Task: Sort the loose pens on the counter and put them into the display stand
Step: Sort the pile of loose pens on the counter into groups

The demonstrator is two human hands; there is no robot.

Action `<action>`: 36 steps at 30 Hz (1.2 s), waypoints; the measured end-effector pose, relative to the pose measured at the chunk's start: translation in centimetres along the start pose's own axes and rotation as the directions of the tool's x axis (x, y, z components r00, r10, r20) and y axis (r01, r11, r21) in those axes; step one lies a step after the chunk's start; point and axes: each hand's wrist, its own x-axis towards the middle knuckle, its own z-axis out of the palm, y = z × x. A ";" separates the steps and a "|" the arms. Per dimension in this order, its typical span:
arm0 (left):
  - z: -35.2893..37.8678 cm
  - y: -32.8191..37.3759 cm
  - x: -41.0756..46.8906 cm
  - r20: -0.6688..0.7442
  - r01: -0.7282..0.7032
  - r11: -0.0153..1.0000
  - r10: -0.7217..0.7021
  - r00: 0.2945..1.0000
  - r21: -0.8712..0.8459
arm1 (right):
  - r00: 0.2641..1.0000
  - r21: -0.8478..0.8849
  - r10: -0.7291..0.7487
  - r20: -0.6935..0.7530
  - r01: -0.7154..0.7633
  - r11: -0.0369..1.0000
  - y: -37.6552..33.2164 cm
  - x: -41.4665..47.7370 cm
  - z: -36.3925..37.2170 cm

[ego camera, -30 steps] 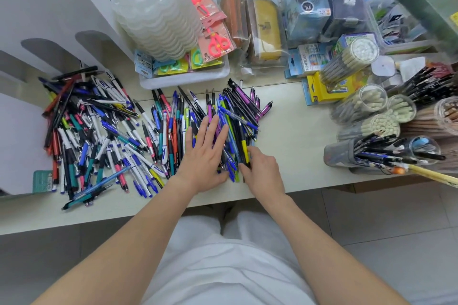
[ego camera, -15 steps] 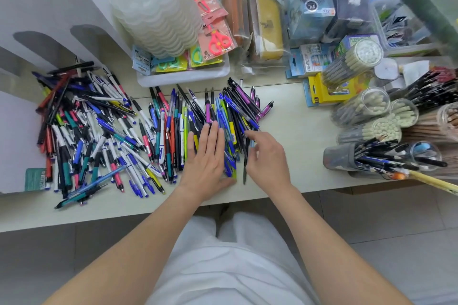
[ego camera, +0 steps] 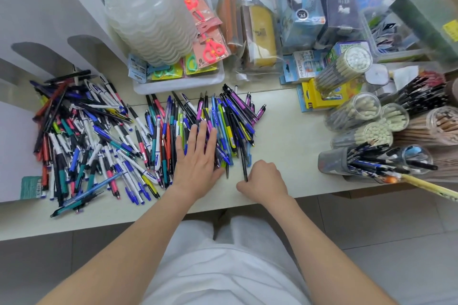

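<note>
A big heap of loose pens (ego camera: 81,136) covers the left of the pale counter (ego camera: 292,141), and a straighter row of pens (ego camera: 230,119) lies in the middle. My left hand (ego camera: 198,158) lies flat with straight fingers, pressing on that row. My right hand (ego camera: 262,181) sits at the row's right edge, its fingers curled around the near end of a thin black pen (ego camera: 243,161) that points away from me. A white display stand (ego camera: 37,20) with arched slots rises at the far left.
A white tray (ego camera: 178,82) with a stack of clear cups (ego camera: 148,15) and carded scissors stands behind the pens. Clear tubs of pens and pencils (ego camera: 366,131) crowd the right end. Packaged goods fill the back. The counter's front edge runs just below my wrists.
My right hand has drawn back toward the counter's front edge, pulling the black pen out of the row. My left hand stays flat on the pens.
</note>
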 end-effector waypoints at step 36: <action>-0.8 0.5 3.4 0.088 0.114 0.928 -0.088 0.992 -0.355 | 0.918 0.095 -0.210 -0.336 0.255 0.962 -4.4 7.6 -1.2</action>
